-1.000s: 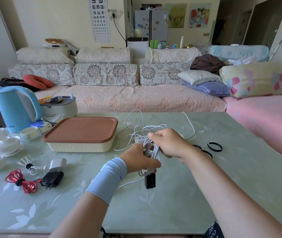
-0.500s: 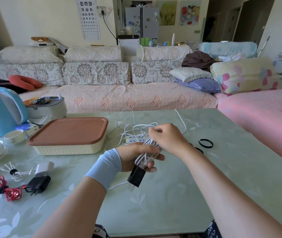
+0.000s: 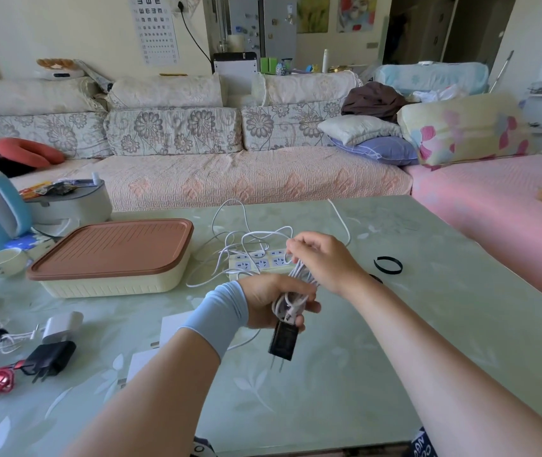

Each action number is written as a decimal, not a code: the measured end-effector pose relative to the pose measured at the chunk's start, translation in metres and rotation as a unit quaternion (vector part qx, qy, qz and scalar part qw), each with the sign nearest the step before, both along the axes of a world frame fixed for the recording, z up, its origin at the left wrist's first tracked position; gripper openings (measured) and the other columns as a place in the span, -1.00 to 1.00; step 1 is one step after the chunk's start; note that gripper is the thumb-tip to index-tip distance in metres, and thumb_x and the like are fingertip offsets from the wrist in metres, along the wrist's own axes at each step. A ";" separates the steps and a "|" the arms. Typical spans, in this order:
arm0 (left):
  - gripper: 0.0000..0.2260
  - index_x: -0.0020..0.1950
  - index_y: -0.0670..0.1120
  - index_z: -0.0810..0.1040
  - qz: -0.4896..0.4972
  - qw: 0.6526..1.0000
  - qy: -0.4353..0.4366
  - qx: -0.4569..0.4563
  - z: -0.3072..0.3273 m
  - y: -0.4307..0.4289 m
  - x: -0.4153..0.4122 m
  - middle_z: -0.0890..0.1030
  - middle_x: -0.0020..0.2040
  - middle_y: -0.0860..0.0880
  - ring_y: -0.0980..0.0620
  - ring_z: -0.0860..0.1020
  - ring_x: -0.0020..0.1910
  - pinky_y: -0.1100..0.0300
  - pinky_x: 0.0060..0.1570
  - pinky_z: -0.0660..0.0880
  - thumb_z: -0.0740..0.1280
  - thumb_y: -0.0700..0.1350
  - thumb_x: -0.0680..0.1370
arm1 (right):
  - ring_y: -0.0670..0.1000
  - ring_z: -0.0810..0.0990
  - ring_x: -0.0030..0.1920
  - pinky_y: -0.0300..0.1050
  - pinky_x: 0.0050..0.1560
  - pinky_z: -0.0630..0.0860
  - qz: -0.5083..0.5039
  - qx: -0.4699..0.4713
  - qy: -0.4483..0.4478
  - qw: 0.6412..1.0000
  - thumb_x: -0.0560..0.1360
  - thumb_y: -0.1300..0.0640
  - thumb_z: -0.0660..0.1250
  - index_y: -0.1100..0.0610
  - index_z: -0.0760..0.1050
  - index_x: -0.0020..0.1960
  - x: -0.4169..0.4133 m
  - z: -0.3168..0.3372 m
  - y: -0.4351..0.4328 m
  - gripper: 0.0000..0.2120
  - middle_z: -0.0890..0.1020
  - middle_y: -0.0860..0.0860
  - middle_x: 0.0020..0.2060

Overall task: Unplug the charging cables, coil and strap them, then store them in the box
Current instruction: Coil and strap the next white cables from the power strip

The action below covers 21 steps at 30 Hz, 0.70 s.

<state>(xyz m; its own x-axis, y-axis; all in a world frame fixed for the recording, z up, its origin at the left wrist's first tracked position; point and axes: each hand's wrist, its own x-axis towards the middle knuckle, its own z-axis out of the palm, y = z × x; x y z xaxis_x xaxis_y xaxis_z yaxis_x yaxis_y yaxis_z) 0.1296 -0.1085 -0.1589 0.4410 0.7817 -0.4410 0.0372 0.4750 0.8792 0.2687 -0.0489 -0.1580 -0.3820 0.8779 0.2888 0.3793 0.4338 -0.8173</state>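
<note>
Holding cable coil (image 3: 291,301) | left hand (image 3: 268,301): fingers (image 3: 311,306) clenched round coil, plug (image 3: 283,341) hanging below | right hand (image 3: 324,260): fingers (image 3: 296,246) pinching top strands | box (image 3: 111,255): lidded, toward worktop (image 3: 395,341) left edge

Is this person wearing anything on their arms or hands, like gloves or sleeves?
No gloves: both the left hand and the right hand are bare. A pale blue stretchy cuff wraps the left wrist like a short tube, plain and unmarked, with bare forearm behind it. The right arm is bare all the way up, with no watch or band. No rings show on the fingers.
</note>
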 end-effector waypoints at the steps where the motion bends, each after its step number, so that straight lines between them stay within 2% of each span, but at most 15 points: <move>1: -0.85 -0.27 -0.09 0.55 -0.008 1.000 -0.018 -0.001 -0.001 0.001 -0.001 0.62 -0.16 -0.10 0.03 0.48 -0.49 0.19 -0.28 0.52 0.41 -0.05 0.42 | -0.04 0.52 -0.28 -0.12 -0.23 0.43 0.031 -0.009 0.030 0.999 0.44 -0.23 0.27 0.09 0.58 -0.17 0.003 0.000 0.001 -0.62 0.63 0.10 -0.25; 3: -0.82 -0.30 -0.02 0.58 -0.030 0.999 -0.032 0.007 -0.001 0.003 -0.002 0.61 -0.25 -0.02 0.07 0.48 -0.51 0.22 -0.31 0.51 0.46 0.04 0.41 | 0.03 0.47 -0.40 -0.17 -0.41 0.37 0.066 -0.021 0.069 0.995 0.44 -0.23 0.32 0.10 0.61 -0.17 0.009 -0.001 0.002 -0.62 0.60 0.23 -0.27; 4: -0.83 -0.30 0.00 0.58 -0.038 0.999 -0.022 0.008 0.000 0.004 -0.001 0.58 -0.32 0.02 0.09 0.46 -0.52 0.23 -0.33 0.50 0.45 0.05 0.40 | 0.03 0.42 -0.46 -0.18 -0.46 0.33 0.070 -0.020 0.076 0.994 0.46 -0.20 0.36 0.16 0.60 -0.18 0.011 -0.003 0.003 -0.61 0.55 0.26 -0.34; 6: -0.84 -0.28 -0.03 0.52 -0.047 0.999 0.017 0.005 0.001 0.004 0.004 0.51 -0.41 0.05 0.11 0.40 -0.56 0.23 -0.36 0.51 0.43 0.02 0.38 | -0.06 0.34 -0.49 -0.20 -0.46 0.28 0.049 0.000 0.061 0.997 0.51 -0.08 0.41 0.28 0.55 -0.26 0.013 -0.006 0.006 -0.58 0.41 0.08 -0.51; 8: -0.85 -0.19 -0.08 0.49 -0.049 0.997 0.060 0.009 0.000 0.005 0.011 0.55 -0.37 0.03 0.10 0.43 -0.54 0.17 -0.31 0.57 0.43 -0.07 0.41 | -0.09 0.32 -0.46 -0.17 -0.39 0.27 0.004 0.019 0.036 0.999 0.50 0.02 0.44 0.20 0.47 -0.43 0.013 -0.009 0.010 -0.59 0.32 -0.11 -0.57; 9: -0.87 -0.12 -0.10 0.50 -0.040 0.996 0.072 0.016 -0.002 0.006 0.014 0.60 -0.28 -0.01 0.07 0.51 -0.48 0.12 -0.24 0.61 0.43 -0.12 0.45 | -0.09 0.31 -0.45 -0.17 -0.38 0.28 -0.015 0.023 0.028 0.999 0.48 0.05 0.45 0.15 0.40 -0.49 0.013 -0.011 0.013 -0.57 0.29 -0.14 -0.59; 11: -0.80 0.01 -0.09 0.52 -0.006 0.990 0.125 0.063 -0.009 0.013 0.017 0.65 -0.09 -0.10 -0.09 0.67 -0.21 -0.01 -0.05 0.63 0.48 -0.17 0.46 | -0.09 0.23 -0.49 -0.18 -0.42 0.25 -0.044 0.024 0.003 0.999 0.46 0.09 0.44 0.12 0.32 -0.53 0.014 -0.015 0.017 -0.54 0.26 -0.11 -0.61; 12: -0.75 0.02 -0.07 0.54 0.012 0.980 0.173 0.095 -0.012 0.016 0.018 0.66 -0.06 -0.11 -0.14 0.68 -0.08 -0.07 0.03 0.61 0.53 -0.15 0.41 | -0.10 0.19 -0.51 -0.19 -0.45 0.23 -0.052 0.022 -0.012 0.998 0.46 0.11 0.42 0.12 0.30 -0.53 0.015 -0.016 0.018 -0.54 0.25 -0.10 -0.62; 14: -0.67 0.02 -0.07 0.54 0.022 0.971 0.209 0.115 -0.015 0.019 0.023 0.67 -0.09 -0.08 -0.18 0.67 -0.01 -0.12 0.11 0.57 0.58 -0.12 0.34 | -0.09 0.18 -0.57 -0.25 -0.51 0.21 -0.061 0.020 -0.031 0.997 0.46 0.13 0.40 0.11 0.27 -0.53 0.015 -0.019 0.018 -0.53 0.23 -0.09 -0.66; 16: -0.67 0.02 -0.12 0.52 0.015 0.972 0.210 0.104 -0.021 0.021 0.032 0.66 -0.15 -0.08 -0.17 0.69 -0.14 -0.06 0.05 0.61 0.57 -0.15 0.36 | -0.09 0.22 -0.59 -0.31 -0.54 0.21 -0.072 0.022 -0.041 0.996 0.45 0.15 0.39 0.12 0.28 -0.53 0.013 -0.020 0.017 -0.55 0.26 -0.08 -0.69; 18: -0.76 -0.05 -0.18 0.52 0.027 0.965 0.240 0.102 -0.020 0.021 0.041 0.64 -0.29 -0.08 -0.07 0.64 -0.39 0.08 -0.20 0.64 0.52 -0.18 0.41 | -0.08 0.23 -0.58 -0.29 -0.52 0.23 -0.079 0.015 -0.040 0.996 0.45 0.14 0.39 0.12 0.31 -0.52 0.013 -0.022 0.017 -0.57 0.27 -0.07 -0.68; 20: -0.82 -0.12 -0.23 0.50 0.054 0.958 0.265 0.093 -0.016 0.022 0.043 0.57 -0.40 -0.08 -0.02 0.53 -0.54 0.17 -0.40 0.57 0.47 -0.20 0.45 | -0.08 0.24 -0.54 -0.19 -0.43 0.25 -0.071 -0.004 -0.036 0.997 0.49 0.03 0.38 0.13 0.35 -0.48 0.016 -0.022 0.020 -0.56 0.28 -0.07 -0.61; 21: -0.83 -0.17 -0.24 0.48 0.072 0.955 0.276 0.087 -0.015 0.023 0.042 0.54 -0.44 -0.08 -0.02 0.48 -0.58 0.19 -0.45 0.52 0.44 -0.20 0.47 | -0.05 0.30 -0.50 -0.17 -0.39 0.27 -0.061 -0.024 -0.033 0.997 0.52 -0.07 0.34 0.15 0.43 -0.43 0.019 -0.021 0.020 -0.56 0.33 -0.04 -0.56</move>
<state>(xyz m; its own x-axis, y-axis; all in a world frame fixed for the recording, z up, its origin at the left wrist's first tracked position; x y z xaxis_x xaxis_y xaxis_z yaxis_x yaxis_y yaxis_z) 0.1718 -0.0857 -0.1742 0.0618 0.8992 -0.4331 0.4626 0.3587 0.8107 0.2878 -0.0286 -0.1793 -0.2878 0.9313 0.2233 0.4814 0.3423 -0.8069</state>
